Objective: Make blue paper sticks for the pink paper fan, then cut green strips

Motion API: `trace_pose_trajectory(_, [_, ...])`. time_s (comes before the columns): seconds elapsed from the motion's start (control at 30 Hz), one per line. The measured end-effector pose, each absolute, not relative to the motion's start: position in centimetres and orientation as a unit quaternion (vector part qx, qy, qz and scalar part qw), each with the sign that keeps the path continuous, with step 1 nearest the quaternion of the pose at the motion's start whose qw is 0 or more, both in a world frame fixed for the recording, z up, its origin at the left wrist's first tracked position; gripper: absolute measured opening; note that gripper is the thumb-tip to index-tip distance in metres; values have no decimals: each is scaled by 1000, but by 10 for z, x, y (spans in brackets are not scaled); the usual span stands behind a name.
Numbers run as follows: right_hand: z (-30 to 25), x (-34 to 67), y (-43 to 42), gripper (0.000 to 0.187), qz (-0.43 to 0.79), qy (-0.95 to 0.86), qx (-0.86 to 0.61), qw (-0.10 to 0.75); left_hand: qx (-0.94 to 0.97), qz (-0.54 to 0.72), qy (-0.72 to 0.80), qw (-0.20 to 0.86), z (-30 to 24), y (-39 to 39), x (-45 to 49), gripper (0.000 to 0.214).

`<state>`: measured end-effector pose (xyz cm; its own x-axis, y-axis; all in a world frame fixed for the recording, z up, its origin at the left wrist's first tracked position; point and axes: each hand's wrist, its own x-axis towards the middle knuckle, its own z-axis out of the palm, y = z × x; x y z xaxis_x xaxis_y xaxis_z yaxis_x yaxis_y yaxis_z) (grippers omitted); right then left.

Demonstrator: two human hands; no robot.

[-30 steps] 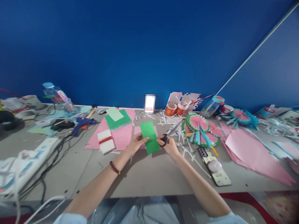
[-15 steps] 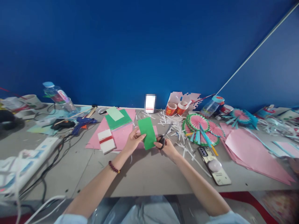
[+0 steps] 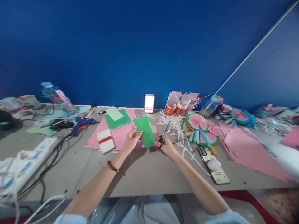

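My left hand pinches the left edge of a green paper rectangle and holds it just above the grey table. A bead bracelet circles that wrist. To the right of the sheet, my right hand has its fingers through the black handles of a pair of scissors, whose blades point up and away beside the paper's right edge.
Pink and green paper sheets lie behind my hands. White paper strips, folded paper fans, a phone, two red cups, large pink sheets, a glue gun, a bottle and cables crowd the table.
The green sheet has shifted up and left and tilted more in my left hand. My right hand with the scissors has followed it to the left, blades now closer to the paper's edge.
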<state>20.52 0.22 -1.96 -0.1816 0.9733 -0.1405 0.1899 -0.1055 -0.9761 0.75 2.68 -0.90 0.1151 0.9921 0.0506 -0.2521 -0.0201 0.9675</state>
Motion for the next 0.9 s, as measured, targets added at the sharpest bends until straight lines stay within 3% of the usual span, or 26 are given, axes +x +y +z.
trace_pose_trajectory(0.3, [-16, 205, -5, 42, 586, -606, -444, 305, 401, 607, 410, 550, -7, 38, -3, 36])
trace_pose_trajectory(0.9, [-11, 206, -8, 36, 498, -707, -439, 244, 413, 603, 423, 536, 7, 35, -11, 35])
